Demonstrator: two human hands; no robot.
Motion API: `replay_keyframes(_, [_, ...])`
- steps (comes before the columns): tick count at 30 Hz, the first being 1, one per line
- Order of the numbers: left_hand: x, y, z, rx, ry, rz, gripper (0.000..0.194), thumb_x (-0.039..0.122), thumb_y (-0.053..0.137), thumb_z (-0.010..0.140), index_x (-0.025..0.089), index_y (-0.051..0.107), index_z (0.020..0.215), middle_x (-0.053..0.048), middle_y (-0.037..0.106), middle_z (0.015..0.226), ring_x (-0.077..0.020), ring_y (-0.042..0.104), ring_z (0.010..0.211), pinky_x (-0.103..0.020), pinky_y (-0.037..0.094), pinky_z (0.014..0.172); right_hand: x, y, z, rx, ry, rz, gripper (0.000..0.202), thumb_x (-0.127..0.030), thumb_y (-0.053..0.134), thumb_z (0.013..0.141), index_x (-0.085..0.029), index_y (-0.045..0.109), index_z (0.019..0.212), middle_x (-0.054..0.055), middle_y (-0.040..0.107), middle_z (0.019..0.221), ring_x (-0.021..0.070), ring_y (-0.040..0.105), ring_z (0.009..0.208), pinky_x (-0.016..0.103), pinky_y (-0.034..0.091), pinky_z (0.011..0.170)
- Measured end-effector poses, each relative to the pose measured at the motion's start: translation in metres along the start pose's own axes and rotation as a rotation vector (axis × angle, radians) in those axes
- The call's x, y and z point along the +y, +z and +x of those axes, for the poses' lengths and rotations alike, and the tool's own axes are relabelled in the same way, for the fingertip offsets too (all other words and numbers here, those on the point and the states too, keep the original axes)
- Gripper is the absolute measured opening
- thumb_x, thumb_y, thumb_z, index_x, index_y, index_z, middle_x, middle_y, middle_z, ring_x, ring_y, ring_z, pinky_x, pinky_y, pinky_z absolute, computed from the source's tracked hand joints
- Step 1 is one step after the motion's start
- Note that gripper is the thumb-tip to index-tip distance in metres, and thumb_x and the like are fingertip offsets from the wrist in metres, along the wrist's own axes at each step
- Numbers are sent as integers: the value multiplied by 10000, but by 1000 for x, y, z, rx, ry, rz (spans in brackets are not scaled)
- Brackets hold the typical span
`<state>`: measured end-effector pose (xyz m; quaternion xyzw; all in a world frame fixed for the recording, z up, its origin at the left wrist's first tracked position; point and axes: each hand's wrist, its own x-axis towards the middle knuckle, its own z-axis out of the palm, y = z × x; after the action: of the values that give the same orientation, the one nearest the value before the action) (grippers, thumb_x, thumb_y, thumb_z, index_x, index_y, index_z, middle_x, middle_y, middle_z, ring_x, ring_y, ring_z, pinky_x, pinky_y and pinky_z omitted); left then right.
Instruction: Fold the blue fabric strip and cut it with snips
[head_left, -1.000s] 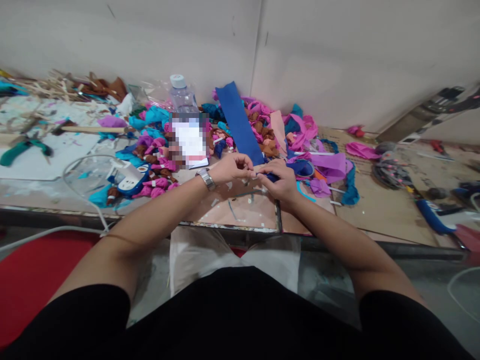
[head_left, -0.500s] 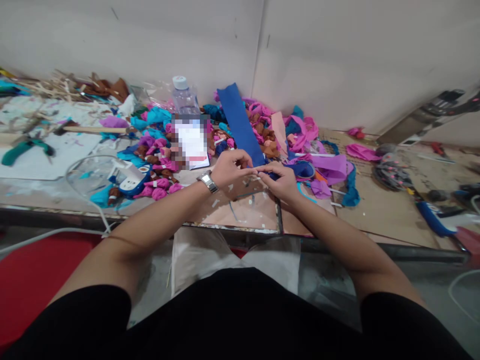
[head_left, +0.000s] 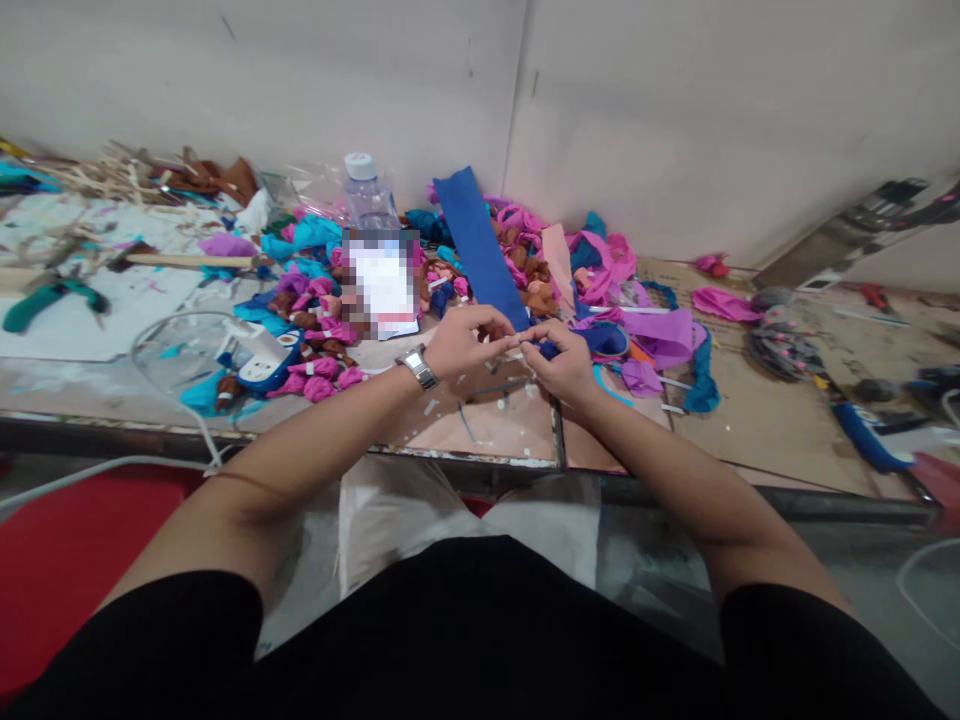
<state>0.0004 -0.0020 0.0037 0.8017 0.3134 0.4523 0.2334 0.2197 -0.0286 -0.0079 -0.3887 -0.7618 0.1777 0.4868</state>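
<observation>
Slightly shifted, left hand (head_left: 472,342) meets right hand (head_left: 561,362) tip to tip (any grip, I cannot tell) near a blue strip (head_left: 480,250); likely fine fingerwork, calling for steadiness.

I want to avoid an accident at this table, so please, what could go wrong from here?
The white cable runs close to the left forearm and might snag it. The left hand and right hand are right by the near end of the blue strip, so they could pull it askew. The bottle stands just behind the phone and, if knocked forward, might hit it.
</observation>
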Motion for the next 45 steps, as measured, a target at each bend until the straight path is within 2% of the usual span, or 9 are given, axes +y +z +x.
replay_keyframes(3, [-1,2,-1,-36,-24,-29,358,524,758,912,171,817,910,-60,765,803,-126,632,680,-250,476,645,0,0,1,20,-25,-44,129,-357,704,929,-236,743,904,27,748,857,215,671,844,388,519,832])
replay_keyframes(7, [-2,5,-1,-3,-58,-39,330,494,765,910,170,828,903,-75,784,826,-133,655,694,-252,505,661,1,0,0,27,-37,-65,126,-362,703,928,-244,738,902,29,757,871,223,669,858,404,518,846])
replay_keyframes(25, [1,6,-2,-9,-25,-56,398,567,741,919,178,819,885,-80,786,828,-148,695,720,-268,546,690,0,-1,-1,74,8,-56,169,-417,756,920,-253,796,917,38,783,876,230,703,846,409,554,833])
replay_keyframes(29, [2,6,-2,-13,-41,-63,414,577,729,920,173,809,876,-83,783,840,-149,686,727,-270,544,693,2,-1,-2,73,31,-17,212,-454,760,924,-255,788,991,41,798,963,235,725,905,417,571,894])
replay_keyframes(35, [1,7,-4,-17,-102,-93,464,619,723,906,161,795,890,-85,775,833,-145,670,711,-261,531,662,2,0,-2,76,28,-12,221,-470,790,910,-250,782,929,39,778,905,228,714,888,407,568,881])
replay_keyframes(45, [-4,10,-4,-114,-136,-258,475,631,658,952,159,699,937,-43,713,766,-129,653,661,-250,519,639,2,2,-2,33,95,54,264,-504,815,887,-244,800,929,35,814,903,218,743,841,390,586,834])
